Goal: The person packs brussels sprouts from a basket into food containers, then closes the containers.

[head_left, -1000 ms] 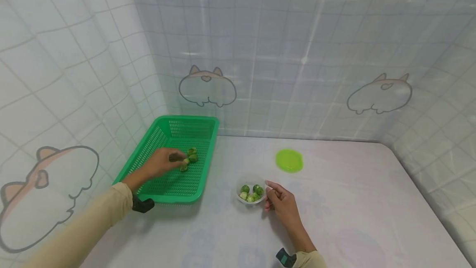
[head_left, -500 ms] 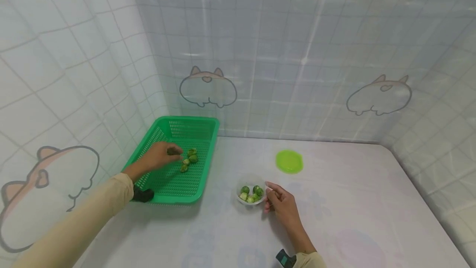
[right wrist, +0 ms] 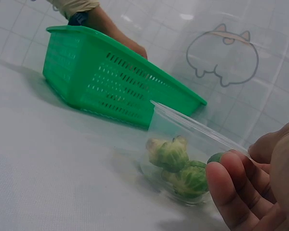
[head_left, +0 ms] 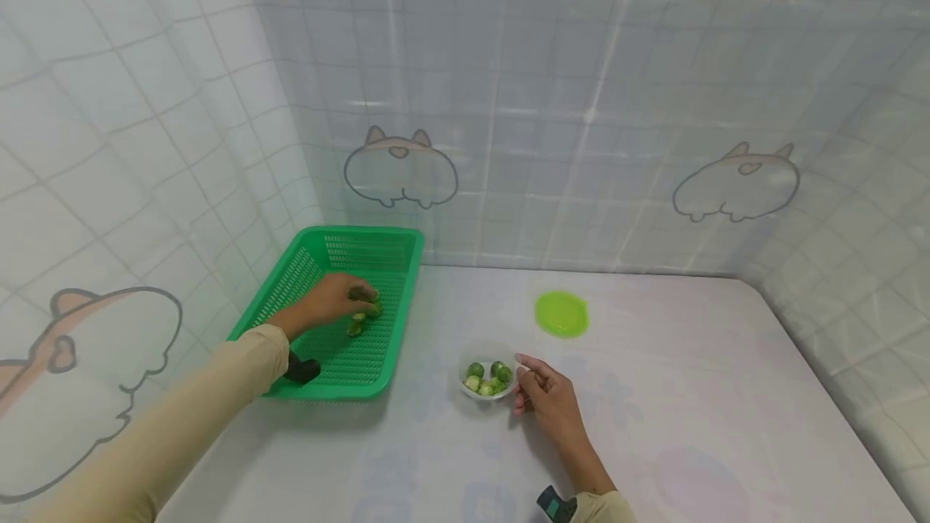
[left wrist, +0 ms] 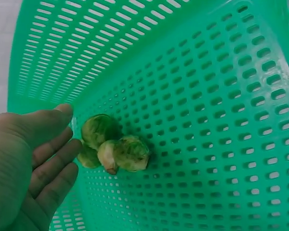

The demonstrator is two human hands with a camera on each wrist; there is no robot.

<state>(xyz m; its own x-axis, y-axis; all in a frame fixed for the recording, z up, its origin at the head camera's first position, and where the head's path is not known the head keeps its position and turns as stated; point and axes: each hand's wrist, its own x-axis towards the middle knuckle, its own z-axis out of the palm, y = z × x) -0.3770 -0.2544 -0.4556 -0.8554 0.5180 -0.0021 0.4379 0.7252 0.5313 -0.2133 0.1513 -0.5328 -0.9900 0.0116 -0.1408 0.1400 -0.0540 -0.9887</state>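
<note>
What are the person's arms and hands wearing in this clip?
Both hands, left and right, are bare: no gloves or rings visible. Long beige fabric sleeves cover both arms to the wrists. A small black wrist-mounted device sits under each cuff; the right one shows a teal patch.

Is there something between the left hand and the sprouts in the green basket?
Nothing visible. In the left wrist view the left hand lies inside the green basket, fingertips right beside the sprouts, with only bare basket floor around them. Whether it touches them is unclear.
</note>
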